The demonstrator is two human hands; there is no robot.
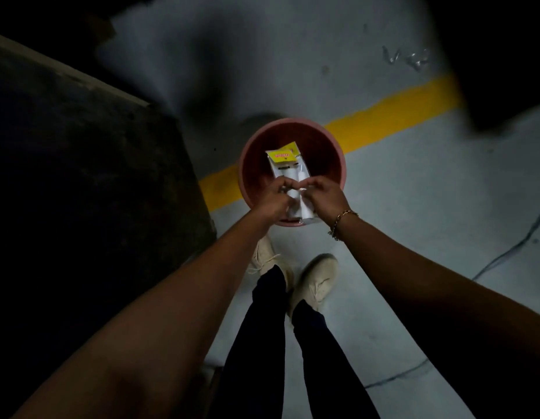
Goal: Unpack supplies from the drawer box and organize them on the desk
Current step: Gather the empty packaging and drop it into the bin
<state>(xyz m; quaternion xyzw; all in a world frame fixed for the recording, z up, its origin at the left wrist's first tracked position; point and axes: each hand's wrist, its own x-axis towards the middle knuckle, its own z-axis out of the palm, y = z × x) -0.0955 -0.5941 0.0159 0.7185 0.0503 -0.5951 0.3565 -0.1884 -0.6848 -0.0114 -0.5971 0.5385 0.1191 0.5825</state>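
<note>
A clear plastic packet point(288, 164) with a yellow header card and white contents is held over a pink round bin point(335, 146) on the floor. My left hand point(274, 198) grips the packet's lower left part. My right hand point(324, 193), with a gold bracelet at the wrist, grips its lower right part. Both hands pinch the plastic close together, thumbs nearly touching. The packet's bottom end is partly hidden behind my fingers.
A dark desk or counter point(81, 152) fills the left side. A yellow line point(392, 111) crosses the grey floor behind the bin. A thin cable point(510, 249) runs along the floor at right. My shoes point(317, 279) stand just behind the bin.
</note>
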